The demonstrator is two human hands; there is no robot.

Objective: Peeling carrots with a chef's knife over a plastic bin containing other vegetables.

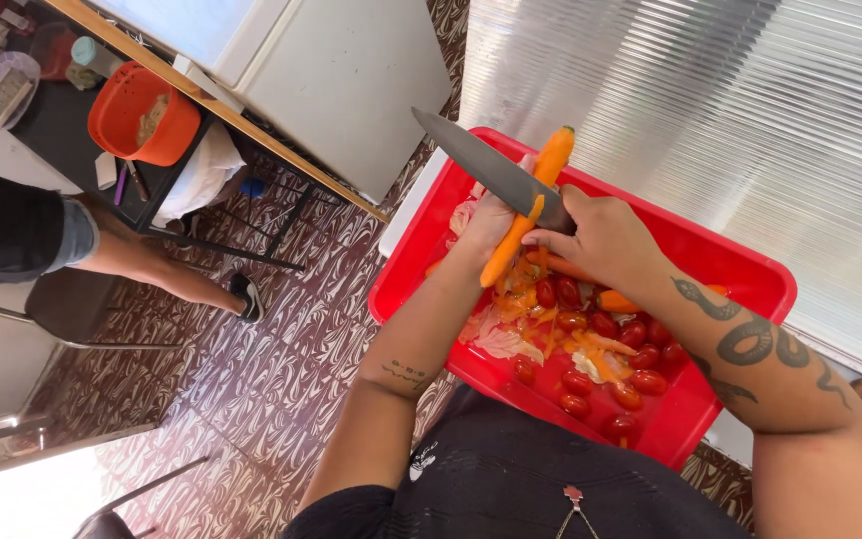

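My left hand [486,225] holds an orange carrot [548,170] upright over a red plastic tub [740,265]. My right hand [606,240] grips a large kitchen knife [476,160], its blade laid against the carrot and pointing up to the left. A strip of orange peel hangs from the carrot. Inside the tub lie several red cherry tomatoes [601,349], carrot peelings and pale cabbage pieces [506,344]. Both forearms carry tattoos.
The tub rests on my lap above a brown marbled floor [281,349]. Another seated person's leg [152,265] is at the left. An orange colander [142,115] stands on a dark table. A white corrugated panel [710,120] is at the right.
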